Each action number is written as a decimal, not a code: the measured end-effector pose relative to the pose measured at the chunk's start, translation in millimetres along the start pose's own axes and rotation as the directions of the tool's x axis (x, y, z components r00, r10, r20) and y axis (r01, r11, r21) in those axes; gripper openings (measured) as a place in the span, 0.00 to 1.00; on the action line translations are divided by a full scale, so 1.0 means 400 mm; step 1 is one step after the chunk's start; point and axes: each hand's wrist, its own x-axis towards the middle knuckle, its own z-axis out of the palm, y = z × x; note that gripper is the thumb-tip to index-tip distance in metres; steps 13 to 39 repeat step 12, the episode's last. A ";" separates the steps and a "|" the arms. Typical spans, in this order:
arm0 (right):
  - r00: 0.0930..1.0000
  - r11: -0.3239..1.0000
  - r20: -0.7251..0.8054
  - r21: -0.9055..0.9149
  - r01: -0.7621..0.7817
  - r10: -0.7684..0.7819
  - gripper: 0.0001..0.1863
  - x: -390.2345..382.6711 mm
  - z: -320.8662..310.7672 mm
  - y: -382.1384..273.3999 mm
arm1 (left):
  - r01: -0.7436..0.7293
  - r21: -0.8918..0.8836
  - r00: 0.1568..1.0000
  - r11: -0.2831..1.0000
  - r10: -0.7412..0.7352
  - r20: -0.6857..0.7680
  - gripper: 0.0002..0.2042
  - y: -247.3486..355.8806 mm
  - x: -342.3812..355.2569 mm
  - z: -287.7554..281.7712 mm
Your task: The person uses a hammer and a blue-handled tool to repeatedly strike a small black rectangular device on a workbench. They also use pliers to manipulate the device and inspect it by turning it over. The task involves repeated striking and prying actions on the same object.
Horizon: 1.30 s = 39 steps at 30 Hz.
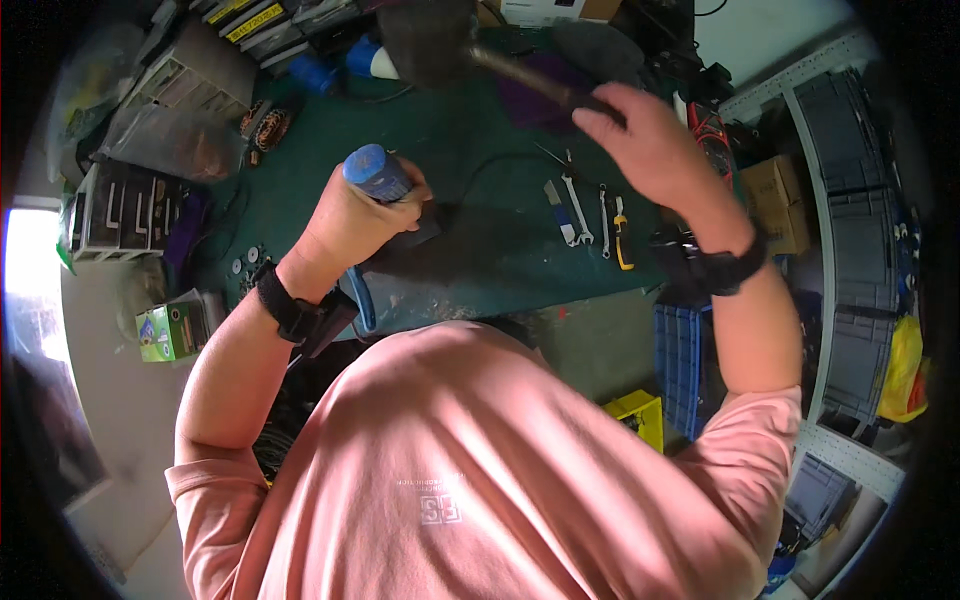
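My left hand (pixel 365 215) is closed around an upright blue cylinder (pixel 377 172) with a rounded, lighter blue top. Below that hand, a dark block (pixel 418 236) shows partly on the bench, its kind hidden. A blue curved handle (pixel 362 300) sticks out near my left wrist. Raised over the right side of the bench, my right hand (pixel 640 135) grips the dark handle end of a mallet (pixel 525 76). Its shaft slants up to the left, toward a big dark head that is blurred.
Wrenches (pixel 577 210) and a yellow-handled tool (pixel 621 235) lie on the green bench mat (pixel 510 275). Small drawers (pixel 120 210) stand left; grey bins (pixel 845 130) line the right shelf. A blue crate (pixel 678 365) and yellow bin (pixel 638 415) sit below the bench.
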 end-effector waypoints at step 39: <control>0.957 0.993 0.289 -0.113 0.036 -0.002 0.15 -0.100 -0.170 -0.279 | -0.215 0.167 0.971 0.962 0.229 -0.065 0.06 -0.080 0.017 0.006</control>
